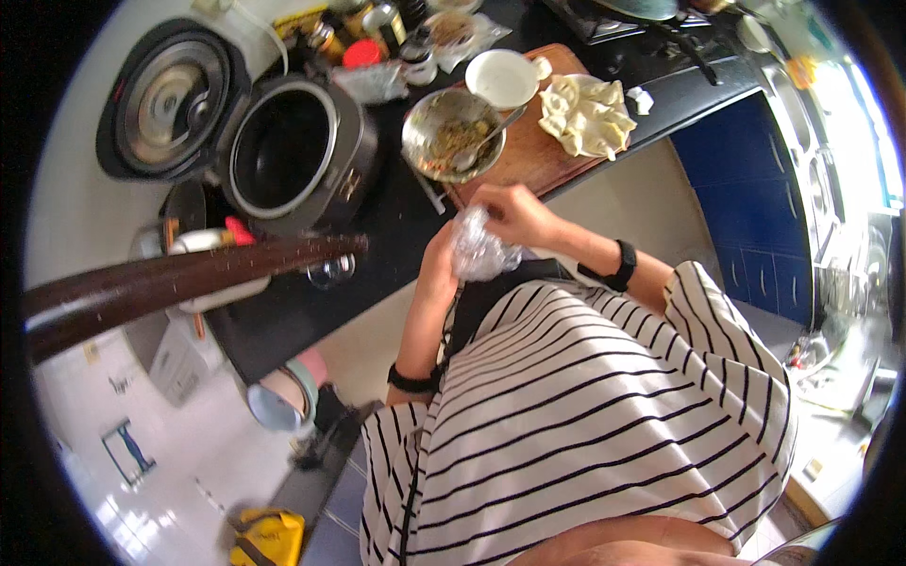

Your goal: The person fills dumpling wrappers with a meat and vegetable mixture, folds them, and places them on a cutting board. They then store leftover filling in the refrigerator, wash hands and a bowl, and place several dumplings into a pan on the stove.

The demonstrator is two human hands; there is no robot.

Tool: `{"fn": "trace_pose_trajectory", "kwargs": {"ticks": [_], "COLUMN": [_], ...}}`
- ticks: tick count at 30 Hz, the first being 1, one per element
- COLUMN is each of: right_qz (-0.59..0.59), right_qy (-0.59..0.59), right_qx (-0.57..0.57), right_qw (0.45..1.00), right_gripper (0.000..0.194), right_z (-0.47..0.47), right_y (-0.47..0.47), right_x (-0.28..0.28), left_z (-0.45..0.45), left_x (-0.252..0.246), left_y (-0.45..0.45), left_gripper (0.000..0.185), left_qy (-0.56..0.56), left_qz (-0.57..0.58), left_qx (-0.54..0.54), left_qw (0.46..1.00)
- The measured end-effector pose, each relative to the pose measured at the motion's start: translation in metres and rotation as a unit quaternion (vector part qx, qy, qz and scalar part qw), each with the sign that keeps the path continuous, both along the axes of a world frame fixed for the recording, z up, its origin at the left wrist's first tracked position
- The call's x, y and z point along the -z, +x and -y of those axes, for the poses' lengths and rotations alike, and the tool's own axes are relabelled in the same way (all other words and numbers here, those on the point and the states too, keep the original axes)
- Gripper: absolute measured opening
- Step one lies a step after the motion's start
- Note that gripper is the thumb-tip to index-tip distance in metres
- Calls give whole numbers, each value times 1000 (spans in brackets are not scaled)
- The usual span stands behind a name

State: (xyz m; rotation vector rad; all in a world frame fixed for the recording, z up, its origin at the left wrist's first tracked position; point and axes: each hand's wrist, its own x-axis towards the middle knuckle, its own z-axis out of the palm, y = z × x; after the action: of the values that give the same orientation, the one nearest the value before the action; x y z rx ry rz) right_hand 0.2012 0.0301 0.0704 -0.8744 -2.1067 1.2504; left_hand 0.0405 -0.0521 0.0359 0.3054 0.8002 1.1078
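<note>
My left hand (440, 263) is around one side of a crumpled clear plastic bag (481, 247), held in front of my waist. At the bag's upper edge, the fingers of my right hand (522, 214) are bent in and grip it; what is inside the bag cannot be made out. Just beyond my hands, a metal bowl (423, 134) holds chopped filling (460, 138) and a metal spoon (488, 140). A white bowl (501, 78) and a plate of folded dumplings (586, 117) stand on the wooden cutting board (520, 152).
An open cooker (347, 152) stands on the black counter (386, 219), its lid (170, 102) raised. A dark wooden pole (184, 279) crosses the left side. Jars and a red lid (362, 53) crowd the back. A pan (644, 8) sits on the stove at the upper right.
</note>
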Motion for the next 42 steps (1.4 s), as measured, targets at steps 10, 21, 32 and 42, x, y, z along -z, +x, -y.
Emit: {"fn": "trace_pose_trajectory", "kwargs": {"ticks": [10,21,32,42], "right_qz": [15,-98,50,-94], "right_qy": [-148,-390,-328,-93], "right_qx": [-39,203,170,207], "right_qw": [988,893,928,969], "right_gripper": [28,24,29,24], "right_z": [-16,-76,-30,-93], "right_y": [32,23,62,50], "right_x": [34,94,94,69], "left_z": [12,21,8,-16], "left_x": [-10,-3,25,55], "left_y": [-6,-26,-36,-33], "left_gripper": [33,63,39,39], "left_qy": [53,19,-53,-48], "left_qz": [-69,123,11,23], "left_qx": [-61,-157,-188,-102], "left_qw": [994,980,981,993]}}
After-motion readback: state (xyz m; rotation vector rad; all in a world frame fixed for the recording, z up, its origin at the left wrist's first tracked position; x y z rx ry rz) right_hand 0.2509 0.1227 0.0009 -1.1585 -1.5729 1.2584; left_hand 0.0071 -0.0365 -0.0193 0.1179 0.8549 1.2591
